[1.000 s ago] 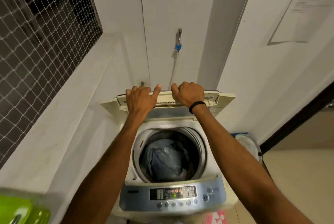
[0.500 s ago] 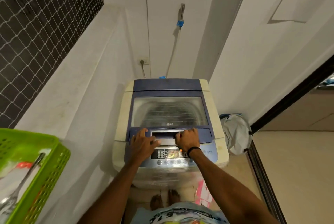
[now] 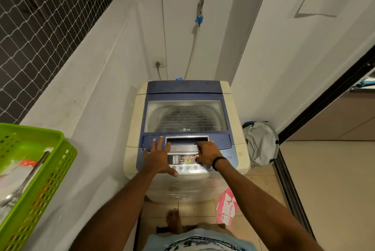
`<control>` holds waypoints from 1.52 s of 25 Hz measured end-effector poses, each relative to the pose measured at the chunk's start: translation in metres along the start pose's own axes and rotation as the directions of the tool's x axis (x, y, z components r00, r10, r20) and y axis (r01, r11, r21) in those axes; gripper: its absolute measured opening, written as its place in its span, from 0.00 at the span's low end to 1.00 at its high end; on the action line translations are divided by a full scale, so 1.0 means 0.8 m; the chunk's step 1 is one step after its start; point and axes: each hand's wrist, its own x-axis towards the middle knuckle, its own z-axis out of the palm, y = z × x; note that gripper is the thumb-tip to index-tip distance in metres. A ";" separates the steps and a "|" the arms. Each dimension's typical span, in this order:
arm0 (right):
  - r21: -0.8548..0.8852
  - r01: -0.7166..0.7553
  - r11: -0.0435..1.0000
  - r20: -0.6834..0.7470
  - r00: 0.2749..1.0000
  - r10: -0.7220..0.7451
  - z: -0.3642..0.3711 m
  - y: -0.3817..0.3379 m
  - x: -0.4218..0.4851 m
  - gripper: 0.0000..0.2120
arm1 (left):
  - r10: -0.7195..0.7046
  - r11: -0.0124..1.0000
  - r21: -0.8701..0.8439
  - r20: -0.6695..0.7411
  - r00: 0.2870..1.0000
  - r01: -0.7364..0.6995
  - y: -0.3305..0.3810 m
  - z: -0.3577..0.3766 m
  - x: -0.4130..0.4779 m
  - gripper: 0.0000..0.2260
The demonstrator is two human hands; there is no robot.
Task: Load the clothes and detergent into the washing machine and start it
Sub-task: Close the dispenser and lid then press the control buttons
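Blue-and-cream plastic: a top-loading washing machine (image 3: 233, 108) is standing in a narrow white alcove, its lid (image 3: 185, 116) lying shut. Through the lid's clear window the ribbed drum wall is showing. Something dark is sitting low inside, too dim to make out as clothes.

A person is standing at the front of the machine and reaching both arms over it. The left hand (image 3: 158, 155) is lying flat with fingers straight and spread, gripping nothing. Its fingertips are resting on the blue front strip of the lid, and its thumb is stretching out along the row of round buttons. The right hand (image 3: 209, 153), wearing a black wristband (image 3: 218, 161), is covering the right end of the control panel (image 3: 183, 159). Its fingers are bending, with the tips touching the silver handle strip. Whether they are gripping it or only resting there, I cannot tell. Small red and green lights are glowing on the panel between the two hands.

A hose (image 3: 192, 48) is running down the back wall from a tap (image 3: 200, 6) to the machine's rear, and a cord is hanging from a wall socket (image 3: 159, 63) beside it. A green perforated basket (image 3: 50, 179) is sitting on the ledge at left, below a netted window (image 3: 40, 27). A grey bag (image 3: 261, 143) is leaning against the wall just right of the machine. A pink packet (image 3: 227, 208) is lying on the tiled floor near the person's bare foot (image 3: 174, 220).
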 end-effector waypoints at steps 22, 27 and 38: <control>0.004 -0.220 0.975 -0.208 0.954 0.216 0.138 0.026 -0.121 0.35 | -0.104 0.994 -0.052 -0.108 0.989 0.098 0.019 0.033 -0.024 0.58; 0.044 -0.220 0.974 -0.193 0.955 0.225 0.144 0.028 -0.124 0.36 | -0.124 0.989 -0.092 -0.135 0.983 0.112 0.020 0.044 -0.026 0.56; 0.273 -0.309 0.911 -0.135 0.925 0.354 0.122 0.003 -0.103 0.40 | -0.126 0.985 -0.132 -0.149 0.981 0.107 0.017 0.053 -0.024 0.54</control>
